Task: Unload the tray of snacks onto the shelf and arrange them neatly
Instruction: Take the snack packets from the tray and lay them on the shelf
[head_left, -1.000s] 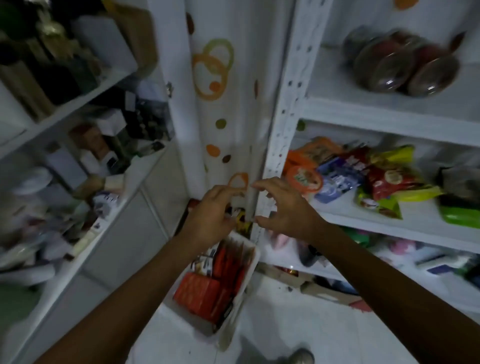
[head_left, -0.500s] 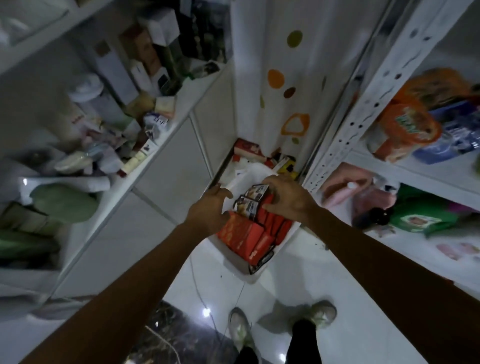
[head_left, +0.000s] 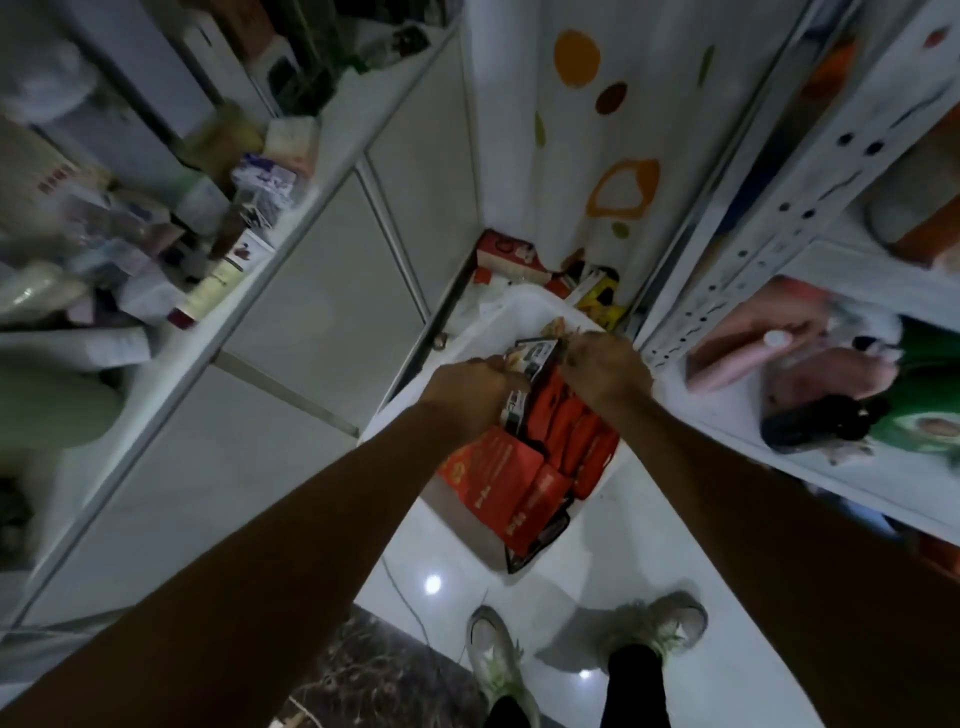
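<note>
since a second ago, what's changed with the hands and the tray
The left grip and right grip came down from shelf height into the white tray on the floor and took hold of the dark printed packets at its far end. The red packets stayed in the tray, and the tray stayed in its corner.

Arms stretched downward, left hand beside right hand, backs up

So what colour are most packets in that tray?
Mostly red-orange packets, seen in the head view.
</note>
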